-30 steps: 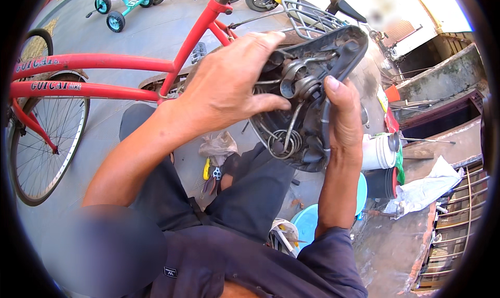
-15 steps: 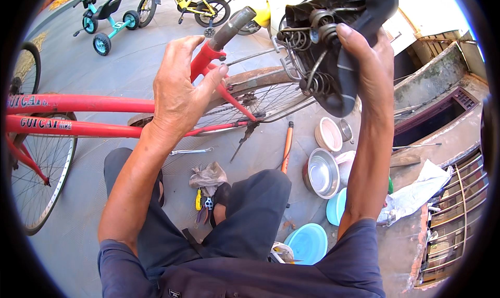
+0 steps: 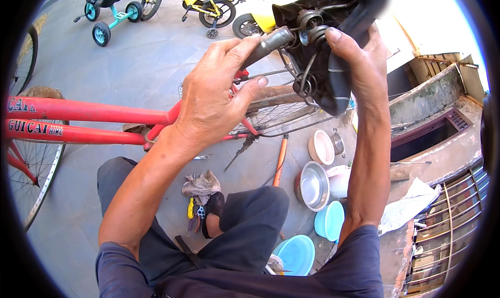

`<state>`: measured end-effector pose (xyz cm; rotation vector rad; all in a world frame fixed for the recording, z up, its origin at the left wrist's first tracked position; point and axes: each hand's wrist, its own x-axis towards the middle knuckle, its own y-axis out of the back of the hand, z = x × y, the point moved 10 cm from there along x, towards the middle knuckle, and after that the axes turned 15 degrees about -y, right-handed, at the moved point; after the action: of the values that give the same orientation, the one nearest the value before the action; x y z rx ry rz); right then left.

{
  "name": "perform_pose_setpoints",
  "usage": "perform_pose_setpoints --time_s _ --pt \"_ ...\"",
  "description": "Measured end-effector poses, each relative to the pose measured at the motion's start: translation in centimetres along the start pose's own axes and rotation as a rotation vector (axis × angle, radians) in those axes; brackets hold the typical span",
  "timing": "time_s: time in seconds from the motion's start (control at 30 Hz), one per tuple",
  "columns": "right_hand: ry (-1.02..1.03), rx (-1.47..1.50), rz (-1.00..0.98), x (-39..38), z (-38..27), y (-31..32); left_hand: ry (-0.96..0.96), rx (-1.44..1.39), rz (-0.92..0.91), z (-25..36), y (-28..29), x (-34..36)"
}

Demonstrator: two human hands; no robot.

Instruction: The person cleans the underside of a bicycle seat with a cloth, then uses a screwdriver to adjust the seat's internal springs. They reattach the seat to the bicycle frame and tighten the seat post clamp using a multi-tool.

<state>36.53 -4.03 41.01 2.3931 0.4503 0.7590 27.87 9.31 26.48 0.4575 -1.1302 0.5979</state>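
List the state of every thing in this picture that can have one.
Bicycle saddle: off the bike, underside up, springs showing.
Seat post: gripped at the saddle.
Left hand: closed on the seat post.
Right hand: gripping the saddle.
Red bicycle: without its saddle.
Metal bowl: upright, empty.

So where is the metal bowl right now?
In the head view the metal bowl sits on the ground at the person's right, below the raised bicycle saddle, between the pink bowl and the light blue lid.

Below the right forearm: steel bowl [image 3: 314, 186], pink bowl [image 3: 322, 147], two blue basins [image 3: 329, 220] on the pavement. Orange-handled tool [image 3: 281, 160] just beside them. Teal tricycle [image 3: 107, 9] and yellow bicycle [image 3: 200, 3] far beyond the left hand.
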Motion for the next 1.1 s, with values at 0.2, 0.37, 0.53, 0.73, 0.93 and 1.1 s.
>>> perform_pose_setpoints --time_s 0.2,0.37,0.53,0.73,0.93,1.1 --pt "-0.002 -0.007 -0.023 0.8 -0.6 -1.6 -0.041 -0.013 0.011 0.3 0.1 -0.1" --pt "-0.006 -0.118 0.043 1.5 0.4 -0.4 -0.038 -0.037 0.016 0.4 0.1 -0.2" --pt "0.035 -0.177 0.051 1.2 -0.2 -0.8 -0.048 -0.005 0.011 0.5 0.4 -0.2" --pt "0.087 -0.168 0.035 0.8 -1.5 -1.8 0.007 -0.058 -0.001 0.0 0.3 -0.4" --pt "0.087 -0.196 0.007 0.7 -2.0 -1.9 -0.025 -0.028 0.005 0.3 0.1 -0.5" --pt "0.091 -0.255 -0.029 0.8 -2.8 -2.5 -0.017 -0.022 -0.007 0.2 0.0 -0.5"
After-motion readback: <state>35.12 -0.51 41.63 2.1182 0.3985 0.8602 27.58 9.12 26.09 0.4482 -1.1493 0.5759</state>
